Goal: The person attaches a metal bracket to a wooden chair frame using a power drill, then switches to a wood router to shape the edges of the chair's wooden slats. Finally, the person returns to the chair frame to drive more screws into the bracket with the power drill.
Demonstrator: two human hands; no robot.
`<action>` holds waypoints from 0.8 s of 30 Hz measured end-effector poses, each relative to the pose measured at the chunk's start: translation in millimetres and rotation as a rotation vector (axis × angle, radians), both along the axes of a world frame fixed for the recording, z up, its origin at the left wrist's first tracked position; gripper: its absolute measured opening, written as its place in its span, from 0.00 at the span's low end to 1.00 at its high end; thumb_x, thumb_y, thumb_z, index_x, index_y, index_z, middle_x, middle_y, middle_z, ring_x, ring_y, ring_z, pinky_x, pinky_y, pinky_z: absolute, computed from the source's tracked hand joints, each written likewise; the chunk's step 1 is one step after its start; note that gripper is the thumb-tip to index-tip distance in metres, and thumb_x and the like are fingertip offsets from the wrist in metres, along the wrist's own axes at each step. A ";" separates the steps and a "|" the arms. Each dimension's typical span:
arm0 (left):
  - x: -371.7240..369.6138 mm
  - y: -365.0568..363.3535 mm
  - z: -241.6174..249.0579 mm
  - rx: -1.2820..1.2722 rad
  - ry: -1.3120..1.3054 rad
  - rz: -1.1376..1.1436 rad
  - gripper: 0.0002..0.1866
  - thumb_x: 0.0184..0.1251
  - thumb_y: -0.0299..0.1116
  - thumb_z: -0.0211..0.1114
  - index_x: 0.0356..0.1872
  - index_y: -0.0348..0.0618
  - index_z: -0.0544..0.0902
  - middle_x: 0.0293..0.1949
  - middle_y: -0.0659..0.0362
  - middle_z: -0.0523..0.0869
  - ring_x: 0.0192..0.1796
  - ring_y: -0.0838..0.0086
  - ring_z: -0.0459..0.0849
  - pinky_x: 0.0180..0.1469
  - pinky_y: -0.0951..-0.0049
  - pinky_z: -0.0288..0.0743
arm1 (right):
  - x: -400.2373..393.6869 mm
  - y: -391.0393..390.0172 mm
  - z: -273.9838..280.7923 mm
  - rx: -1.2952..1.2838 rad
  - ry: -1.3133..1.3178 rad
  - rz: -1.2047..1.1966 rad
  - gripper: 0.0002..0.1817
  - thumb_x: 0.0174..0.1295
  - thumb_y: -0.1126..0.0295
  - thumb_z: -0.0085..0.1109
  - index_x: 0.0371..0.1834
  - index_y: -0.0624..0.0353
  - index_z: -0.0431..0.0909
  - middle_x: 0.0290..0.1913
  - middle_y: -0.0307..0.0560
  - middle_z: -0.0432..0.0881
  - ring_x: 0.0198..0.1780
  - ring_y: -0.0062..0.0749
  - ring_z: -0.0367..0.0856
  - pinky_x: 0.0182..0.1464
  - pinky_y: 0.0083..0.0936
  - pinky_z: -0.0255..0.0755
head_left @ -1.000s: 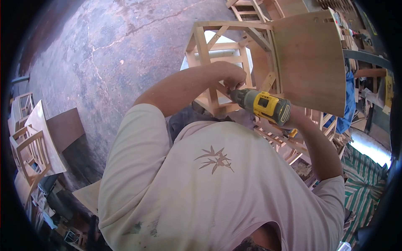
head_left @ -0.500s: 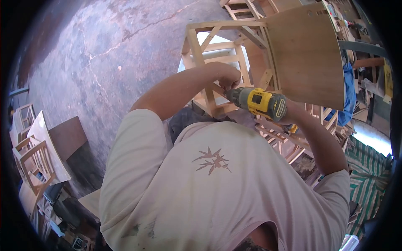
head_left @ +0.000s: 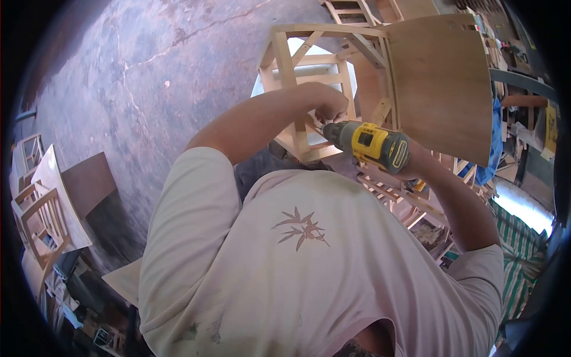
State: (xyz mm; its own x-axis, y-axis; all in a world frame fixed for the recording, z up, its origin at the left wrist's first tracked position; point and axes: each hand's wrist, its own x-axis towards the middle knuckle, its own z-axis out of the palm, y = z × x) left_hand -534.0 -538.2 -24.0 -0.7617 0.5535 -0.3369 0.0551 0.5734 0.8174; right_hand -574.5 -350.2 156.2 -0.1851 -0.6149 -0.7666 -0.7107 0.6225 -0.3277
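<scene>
A yellow and black cordless drill point(head_left: 370, 143) is gripped from behind in my right hand point(head_left: 411, 162), its chuck pointing left toward the wooden frame. My left hand point(head_left: 332, 108) is curled closed just beyond the chuck, fingers pressed together by the bit tip. Whatever those fingers pinch is too small to make out. Both hands work at the near side of a pale wooden chair-like frame point(head_left: 289, 65), with corner braces and crossbars. A broad curved plywood panel point(head_left: 440, 83) adjoins the frame on its right.
Concrete floor point(head_left: 160, 71) with a long crack spreads to the left. More wooden frames point(head_left: 44, 217) and boards point(head_left: 89, 178) stand at the far left. Slatted wooden pieces point(head_left: 398, 193) lie under my right arm. A striped green cloth point(head_left: 523, 256) hangs at the right.
The view has shifted slightly, so the frame and panel appear a little farther right. My left hand stays curled by the bit, and the drill remains in my right hand.
</scene>
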 end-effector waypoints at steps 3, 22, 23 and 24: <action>1.3 -0.2 0.4 -0.021 0.027 0.006 0.04 0.49 0.20 0.63 0.27 0.38 0.84 0.22 0.57 0.85 0.26 0.72 0.85 0.29 0.72 0.76 | -5.2 9.4 -2.2 -0.087 0.058 0.054 0.30 0.46 0.70 0.74 0.55 0.56 0.74 0.50 0.49 0.82 0.51 0.39 0.81 0.56 0.27 0.74; 1.0 0.9 -8.7 0.018 0.019 0.036 0.05 0.49 0.21 0.66 0.30 0.38 0.84 0.23 0.56 0.85 0.28 0.72 0.86 0.30 0.72 0.78 | -0.8 -2.3 -11.7 -0.031 0.062 0.087 0.23 0.48 0.69 0.72 0.50 0.56 0.78 0.44 0.49 0.84 0.46 0.41 0.84 0.51 0.31 0.78; 1.4 -0.1 -7.4 0.021 0.020 0.046 0.05 0.49 0.21 0.66 0.30 0.38 0.84 0.23 0.55 0.85 0.28 0.72 0.86 0.30 0.72 0.78 | -0.6 -4.3 -9.9 -0.039 0.022 0.068 0.23 0.48 0.69 0.71 0.50 0.56 0.78 0.44 0.49 0.84 0.46 0.41 0.84 0.52 0.31 0.78; 1.4 -0.8 -8.1 0.022 0.022 0.047 0.05 0.49 0.21 0.66 0.30 0.38 0.84 0.23 0.55 0.85 0.28 0.72 0.86 0.30 0.72 0.78 | -0.4 -5.9 -8.4 -0.038 0.025 0.070 0.23 0.48 0.69 0.71 0.50 0.56 0.78 0.44 0.49 0.84 0.46 0.41 0.84 0.52 0.31 0.78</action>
State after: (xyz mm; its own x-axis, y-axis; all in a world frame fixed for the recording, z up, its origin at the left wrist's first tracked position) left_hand -532.7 -539.0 -32.1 -0.7945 0.5235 -0.3077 0.0468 0.5580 0.8286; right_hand -574.8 -356.1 147.8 -0.1598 -0.6556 -0.7380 -0.7600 0.5588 -0.3318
